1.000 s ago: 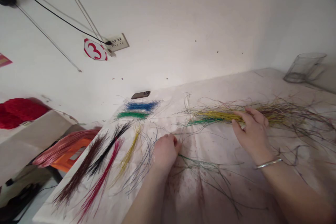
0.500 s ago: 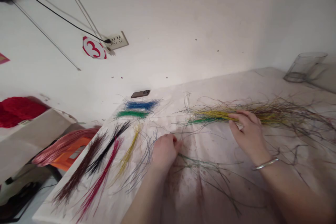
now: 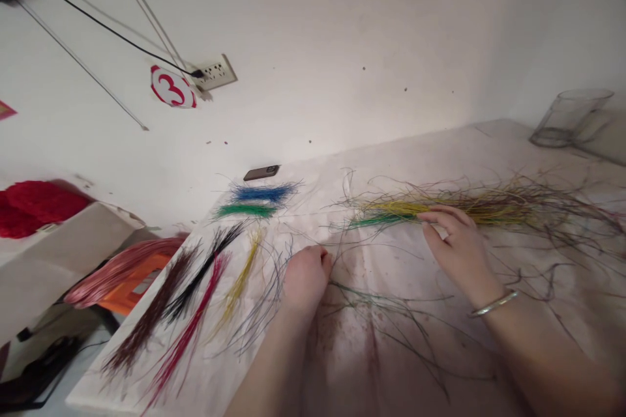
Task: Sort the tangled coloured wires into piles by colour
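Observation:
My left hand (image 3: 307, 277) is closed, fingers curled, above the middle of the table; what its fingertips hold is hidden. Thin dark-green strands (image 3: 376, 300), like fine wire, lie loose on the table just right of it. My right hand (image 3: 457, 241), with a silver bangle on the wrist, reaches to a long tangled bundle of yellow strands (image 3: 401, 207). Its fingers are stretched out, their tips touching the bundle's near side, with the thumb a little apart. Green strands (image 3: 374, 219) lie along the bundle's near edge.
Left of my hands lie sorted bundles: blue (image 3: 267, 193), green (image 3: 244, 210), yellow (image 3: 242, 280), red (image 3: 195, 332), black (image 3: 200, 280) and brown (image 3: 154, 313). A phone (image 3: 261, 173) rests by the wall. A clear jug (image 3: 562, 120) stands at the back right. Pink strands (image 3: 122, 270) lie over an orange stool (image 3: 130, 290).
My right hand has shifted slightly left along the yellow bundle. My left hand stays almost in place. The view has tilted a little.

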A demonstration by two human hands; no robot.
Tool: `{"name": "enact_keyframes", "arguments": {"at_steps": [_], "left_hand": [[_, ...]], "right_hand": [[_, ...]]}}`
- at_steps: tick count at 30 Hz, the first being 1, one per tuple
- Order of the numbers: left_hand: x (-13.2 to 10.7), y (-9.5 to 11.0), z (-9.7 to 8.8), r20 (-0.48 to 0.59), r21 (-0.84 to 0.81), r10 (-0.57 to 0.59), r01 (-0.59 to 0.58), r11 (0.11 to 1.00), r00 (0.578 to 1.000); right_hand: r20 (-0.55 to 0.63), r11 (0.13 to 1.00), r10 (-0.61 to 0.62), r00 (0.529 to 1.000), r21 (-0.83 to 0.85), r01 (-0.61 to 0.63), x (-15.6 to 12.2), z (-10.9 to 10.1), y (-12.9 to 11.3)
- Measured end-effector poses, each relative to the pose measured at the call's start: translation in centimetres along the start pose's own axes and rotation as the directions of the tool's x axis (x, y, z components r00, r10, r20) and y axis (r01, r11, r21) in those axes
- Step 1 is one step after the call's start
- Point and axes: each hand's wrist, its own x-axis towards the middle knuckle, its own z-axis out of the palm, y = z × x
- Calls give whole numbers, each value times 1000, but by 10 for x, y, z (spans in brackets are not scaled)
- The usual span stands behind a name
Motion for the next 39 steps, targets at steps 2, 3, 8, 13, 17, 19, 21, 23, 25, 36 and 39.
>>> {"name": "enact_keyframes", "arguments": {"at_steps": [2, 3, 8, 13, 17, 19, 21, 23, 25, 36, 39], "left_hand": [[-1, -2, -1, 18, 0, 11, -11, 1000, 1000], [-2, -2, -1, 33, 4, 22, -22, 1000, 999], [-5, 1, -2, 111, 41, 54, -59, 997, 992], [-4, 4, -4, 30, -10, 102, -102, 995, 994], [-6, 9, -7, -170, -195, 129, -161, 967, 977], [-10, 14, -8, -207, -305, 113, -174, 936, 972], [-14, 19, -7, -196, -423, 94, -170, 890, 976], [-19, 23, -5, -146, -547, 99, -163, 821, 984], [-22, 27, -4, -77, -661, 110, -134, 739, 991], [-32, 37, -7, 77, -618, 316, -203, 759, 946], [-28, 32, -11, 70, -563, 261, -178, 807, 963]], "right_hand": [[17, 1000, -8, 1000, 14, 8, 0, 0, -1], [24, 1000, -9, 1000, 17, 9, -1, 1, -2], [47, 999, -22, 999, 36, 20, -2, 2, -5], [49, 998, -51, 998, 23, 50, -4, 2, -6], [-14, 992, -117, 993, -53, 116, -4, -1, -10], [-17, 988, -147, 989, -46, 146, -5, -3, -15], [50, 988, -155, 987, 26, 154, -7, -4, -21], [180, 981, -153, 972, 145, 127, -10, -4, -28], [330, 964, -153, 932, 258, 67, -12, -3, -35], [667, 823, -148, 730, 493, -283, -18, -13, -59], [616, 806, -28, 787, 479, -347, -14, -17, -57]]}}
